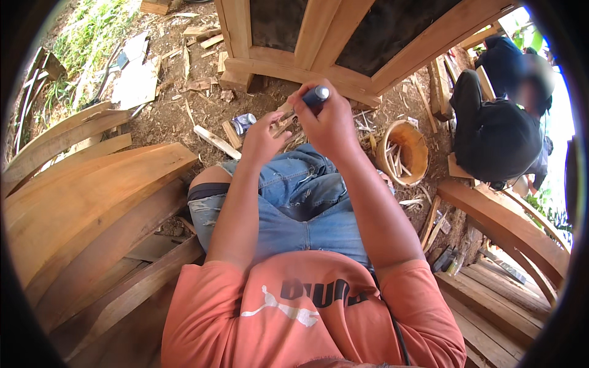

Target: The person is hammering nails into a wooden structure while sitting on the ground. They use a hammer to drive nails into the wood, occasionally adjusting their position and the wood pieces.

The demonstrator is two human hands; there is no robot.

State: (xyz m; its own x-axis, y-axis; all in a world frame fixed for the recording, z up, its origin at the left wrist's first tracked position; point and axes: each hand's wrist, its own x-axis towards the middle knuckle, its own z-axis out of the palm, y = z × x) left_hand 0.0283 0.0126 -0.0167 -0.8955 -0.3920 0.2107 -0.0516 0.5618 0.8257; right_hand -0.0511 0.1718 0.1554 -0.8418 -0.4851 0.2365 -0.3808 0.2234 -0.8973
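Observation:
My right hand (328, 126) is closed around the dark blue handle of a hand tool (315, 95) with a round pale end cap. The rest of that tool is mostly hidden by my fingers, so its kind does not show clearly. Close beside it, my left hand (264, 138) has its fingers curled in at a thin, dark and wood-coloured piece (284, 121), too small to name. Both hands are held above my lap, in front of a wooden frame (307, 75) with dark panels.
Curved timber boards (104, 202) are stacked at my left. A bucket (402, 153) with wood strips stands at right, and a crushed can (243, 122) lies among shavings. Another person (500, 122) sits bent over at far right. Planks (491, 294) lie at lower right.

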